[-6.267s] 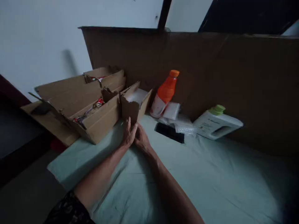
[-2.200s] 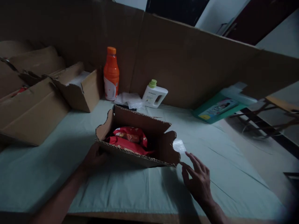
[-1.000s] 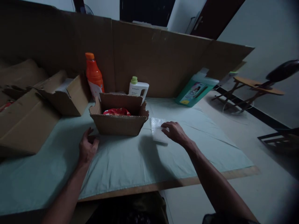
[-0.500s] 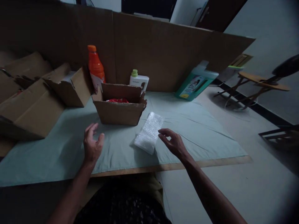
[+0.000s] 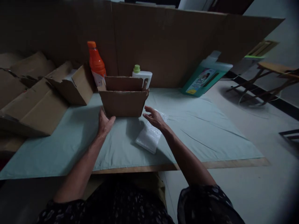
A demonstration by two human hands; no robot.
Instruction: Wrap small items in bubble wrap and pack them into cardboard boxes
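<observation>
A small open-topped cardboard box (image 5: pixel 123 104) stands in front of me on the table. My left hand (image 5: pixel 105 123) is at its lower left corner, thumb out along the front and fingers by the left side; it looks to be touching the box. Near the lower right corner is my right hand (image 5: pixel 154 118), fingers apart with nothing in them, seemingly just short of the cardboard. Beneath my right hand and wrist lies a flat piece of bubble wrap (image 5: pixel 149 137), partly covered by them. The box's front wall hides nearly all of its contents.
Behind the box are an orange bottle (image 5: pixel 97 63) and a white bottle with a green cap (image 5: pixel 143 75). A green jug (image 5: pixel 205 77) leans at the back right against a cardboard wall (image 5: pixel 173 46). Several cardboard boxes (image 5: pixel 44 105) crowd the left side. The pale cloth (image 5: pixel 191 133) covers the table.
Both hands have moved forward to the box, the left to its lower left corner, the right across the bubble wrap toward its right side. The red item inside is now mostly hidden.
</observation>
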